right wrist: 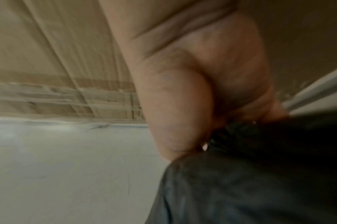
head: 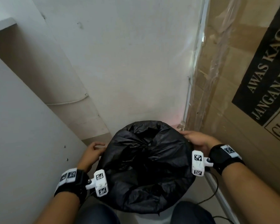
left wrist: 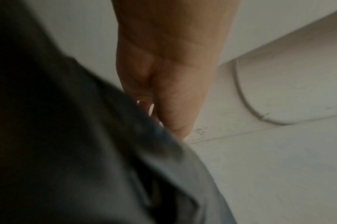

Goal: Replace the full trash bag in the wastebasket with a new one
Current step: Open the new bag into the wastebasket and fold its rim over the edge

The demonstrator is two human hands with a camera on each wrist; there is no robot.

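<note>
A black trash bag (head: 145, 159) is spread over the mouth of the wastebasket (head: 152, 219), of which only a pale strip shows below the plastic. My left hand (head: 95, 149) is at the bag's left edge, fingers curled and pinching the plastic. My right hand (head: 194, 139) grips the bag's rim on the far right side. In the left wrist view the left hand (left wrist: 163, 91) reaches behind the dark bag (left wrist: 67, 136), so its fingertips are hidden. In the right wrist view the right hand (right wrist: 182, 91) closes on the gathered black bag (right wrist: 259, 166).
A tall cardboard box (head: 241, 78) wrapped in clear film stands close on the right. A white wall (head: 128, 62) is behind the bin, and a white panel (head: 23, 126) is on the left. A dark cable (head: 213, 191) lies on the floor by the box. My knees (head: 95, 214) flank the bin.
</note>
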